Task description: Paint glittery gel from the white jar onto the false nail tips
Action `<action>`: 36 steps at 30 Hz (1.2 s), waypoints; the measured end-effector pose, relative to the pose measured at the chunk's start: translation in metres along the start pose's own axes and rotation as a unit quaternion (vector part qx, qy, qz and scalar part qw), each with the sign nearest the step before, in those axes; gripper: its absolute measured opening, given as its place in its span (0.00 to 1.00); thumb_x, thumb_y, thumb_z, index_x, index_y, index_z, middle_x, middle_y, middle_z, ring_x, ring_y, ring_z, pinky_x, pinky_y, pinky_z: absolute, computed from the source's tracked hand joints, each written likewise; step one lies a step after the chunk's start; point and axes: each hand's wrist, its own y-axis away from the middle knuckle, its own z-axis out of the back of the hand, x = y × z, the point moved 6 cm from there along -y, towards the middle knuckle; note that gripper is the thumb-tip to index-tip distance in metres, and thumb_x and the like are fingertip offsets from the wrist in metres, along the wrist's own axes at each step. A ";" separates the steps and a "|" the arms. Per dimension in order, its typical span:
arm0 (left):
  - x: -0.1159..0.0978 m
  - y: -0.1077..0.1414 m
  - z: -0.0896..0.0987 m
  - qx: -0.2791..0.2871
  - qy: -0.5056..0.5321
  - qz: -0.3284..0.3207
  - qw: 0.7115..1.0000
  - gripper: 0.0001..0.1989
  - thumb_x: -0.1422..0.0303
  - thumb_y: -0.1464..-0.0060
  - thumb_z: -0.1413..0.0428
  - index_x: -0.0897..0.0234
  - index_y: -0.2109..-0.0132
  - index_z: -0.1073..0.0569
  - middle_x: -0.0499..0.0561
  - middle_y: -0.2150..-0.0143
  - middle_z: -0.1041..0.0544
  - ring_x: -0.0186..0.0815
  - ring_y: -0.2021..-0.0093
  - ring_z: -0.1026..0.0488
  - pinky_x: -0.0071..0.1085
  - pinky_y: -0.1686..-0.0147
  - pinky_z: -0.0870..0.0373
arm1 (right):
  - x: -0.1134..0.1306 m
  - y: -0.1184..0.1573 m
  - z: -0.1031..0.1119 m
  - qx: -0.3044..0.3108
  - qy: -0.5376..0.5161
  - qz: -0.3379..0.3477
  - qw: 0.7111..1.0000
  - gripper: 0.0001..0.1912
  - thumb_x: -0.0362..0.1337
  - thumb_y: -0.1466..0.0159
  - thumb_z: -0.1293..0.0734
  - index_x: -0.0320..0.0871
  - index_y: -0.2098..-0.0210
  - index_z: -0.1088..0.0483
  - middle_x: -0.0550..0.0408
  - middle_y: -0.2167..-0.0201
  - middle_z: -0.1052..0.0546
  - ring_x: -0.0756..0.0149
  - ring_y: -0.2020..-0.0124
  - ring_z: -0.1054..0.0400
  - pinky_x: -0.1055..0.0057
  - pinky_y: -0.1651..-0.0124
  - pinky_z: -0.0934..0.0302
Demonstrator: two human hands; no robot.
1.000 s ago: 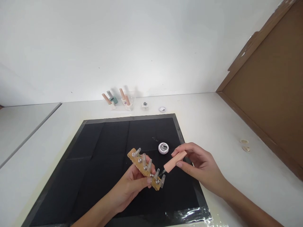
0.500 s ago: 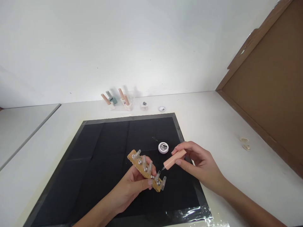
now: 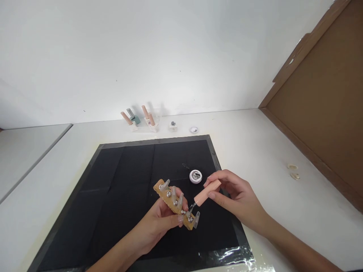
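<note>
My left hand (image 3: 163, 221) is closed on a tan nail tip stand (image 3: 169, 204) held above the black mat. Metal balls dot the stand, and several clear false nails (image 3: 180, 200) stick up from it. My right hand (image 3: 235, 192) pinches the peach cap of a nail polish brush (image 3: 208, 192), tilted down to the left. Its dark bristle end meets or nearly meets one false nail near the stand's lower right end; exact contact is hard to tell. Just beyond my hands, a small round pot (image 3: 195, 176) with silvery contents rests on the mat.
A black mat (image 3: 121, 181) is taped to the white table. At the back stand several nail polish bottles (image 3: 152, 122), an uncapped bottle (image 3: 172, 127) and a small round lid (image 3: 194, 130). Two small cream pieces (image 3: 293, 170) lie at right beside a cardboard panel (image 3: 320, 102).
My right hand has shifted slightly left and down, bringing the brush lower along the false nail. The stand in my left hand has barely moved.
</note>
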 end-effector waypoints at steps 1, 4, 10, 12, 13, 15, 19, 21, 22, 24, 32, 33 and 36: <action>0.000 0.000 0.001 -0.002 -0.001 0.001 1.000 0.17 0.75 0.53 0.37 0.59 0.57 0.33 0.45 0.65 0.30 0.27 0.68 0.35 0.26 0.68 0.39 | 0.000 0.000 -0.001 0.007 -0.006 -0.001 1.000 0.08 0.33 0.41 0.33 0.50 0.61 0.31 0.58 0.66 0.26 0.67 0.66 0.31 0.71 0.68 0.35; 0.000 0.000 0.001 -0.007 -0.005 0.003 1.000 0.17 0.75 0.53 0.37 0.59 0.57 0.33 0.45 0.65 0.29 0.28 0.68 0.35 0.26 0.69 0.39 | -0.001 0.000 -0.004 0.021 -0.014 -0.005 1.000 0.08 0.34 0.40 0.33 0.51 0.61 0.32 0.58 0.65 0.26 0.68 0.66 0.31 0.71 0.67 0.35; 0.000 0.000 0.000 -0.009 0.000 0.004 1.000 0.17 0.76 0.54 0.37 0.59 0.58 0.32 0.44 0.66 0.29 0.28 0.68 0.35 0.26 0.69 0.39 | -0.002 0.000 -0.002 0.010 -0.014 -0.012 1.000 0.07 0.34 0.40 0.33 0.49 0.61 0.31 0.57 0.66 0.26 0.65 0.65 0.31 0.69 0.66 0.35; 0.000 0.000 0.000 -0.010 0.000 0.006 1.000 0.17 0.75 0.54 0.37 0.59 0.58 0.32 0.44 0.66 0.29 0.28 0.69 0.35 0.26 0.69 0.39 | -0.001 0.000 -0.003 0.017 -0.020 -0.011 1.000 0.07 0.35 0.40 0.33 0.49 0.61 0.31 0.56 0.66 0.26 0.65 0.65 0.31 0.69 0.67 0.34; 0.000 0.001 0.000 -0.010 -0.001 0.006 1.000 0.17 0.75 0.54 0.36 0.59 0.58 0.32 0.45 0.66 0.29 0.28 0.69 0.35 0.26 0.69 0.39 | -0.001 0.000 -0.004 0.020 -0.021 -0.010 1.000 0.07 0.35 0.40 0.33 0.49 0.61 0.31 0.56 0.66 0.26 0.66 0.66 0.30 0.70 0.67 0.34; 0.001 0.001 0.001 -0.010 -0.002 0.006 1.000 0.18 0.75 0.54 0.36 0.59 0.57 0.32 0.45 0.66 0.29 0.28 0.68 0.35 0.27 0.69 0.39 | -0.001 0.000 -0.004 0.018 -0.017 -0.007 1.000 0.07 0.34 0.40 0.33 0.49 0.61 0.31 0.57 0.66 0.26 0.66 0.66 0.31 0.70 0.68 0.34; 0.001 0.002 0.001 -0.005 0.003 0.002 1.000 0.17 0.76 0.53 0.37 0.59 0.57 0.32 0.45 0.65 0.29 0.28 0.68 0.34 0.27 0.68 0.39 | -0.002 0.000 0.001 -0.009 -0.007 -0.010 1.000 0.07 0.35 0.41 0.33 0.49 0.62 0.31 0.56 0.67 0.25 0.65 0.66 0.30 0.70 0.68 0.35; 0.001 0.002 0.001 -0.005 0.004 -0.001 1.000 0.17 0.76 0.53 0.37 0.59 0.57 0.32 0.45 0.64 0.29 0.28 0.67 0.34 0.27 0.68 0.39 | -0.002 0.000 0.003 -0.016 -0.007 -0.013 1.000 0.06 0.36 0.41 0.33 0.49 0.63 0.31 0.56 0.67 0.25 0.65 0.66 0.30 0.70 0.68 0.35; 0.001 0.002 0.001 -0.005 0.005 0.000 1.000 0.17 0.76 0.53 0.37 0.58 0.57 0.32 0.45 0.64 0.29 0.28 0.67 0.34 0.27 0.68 0.39 | -0.003 0.000 0.003 -0.015 -0.008 -0.013 1.000 0.06 0.36 0.41 0.33 0.49 0.63 0.31 0.56 0.67 0.25 0.65 0.66 0.30 0.70 0.68 0.35; 0.002 0.002 0.001 -0.004 0.008 0.001 1.000 0.17 0.76 0.53 0.37 0.58 0.57 0.32 0.45 0.64 0.29 0.28 0.67 0.34 0.27 0.68 0.39 | -0.003 0.000 0.002 -0.010 -0.005 -0.012 1.000 0.06 0.36 0.41 0.33 0.49 0.63 0.31 0.57 0.67 0.25 0.66 0.67 0.31 0.70 0.68 0.35; 0.001 0.003 0.001 -0.004 0.025 0.007 1.000 0.17 0.76 0.53 0.37 0.57 0.56 0.31 0.45 0.64 0.29 0.27 0.67 0.35 0.26 0.69 0.39 | -0.001 -0.003 0.005 -0.026 0.014 -0.012 0.999 0.05 0.36 0.41 0.34 0.48 0.64 0.31 0.56 0.69 0.26 0.65 0.68 0.30 0.70 0.69 0.35; 0.001 0.002 0.001 -0.004 0.025 0.007 1.000 0.18 0.76 0.53 0.37 0.57 0.56 0.31 0.45 0.64 0.29 0.27 0.67 0.35 0.26 0.69 0.40 | 0.000 -0.003 0.005 -0.024 0.012 -0.011 1.000 0.05 0.36 0.41 0.34 0.48 0.64 0.31 0.56 0.69 0.25 0.65 0.67 0.30 0.70 0.69 0.35; 0.001 0.002 0.002 -0.005 0.026 0.008 1.000 0.18 0.76 0.53 0.37 0.57 0.56 0.31 0.45 0.64 0.29 0.27 0.67 0.35 0.26 0.68 0.39 | -0.001 -0.002 0.003 -0.009 0.003 -0.005 1.000 0.05 0.37 0.41 0.34 0.48 0.63 0.31 0.57 0.69 0.25 0.65 0.67 0.30 0.69 0.68 0.35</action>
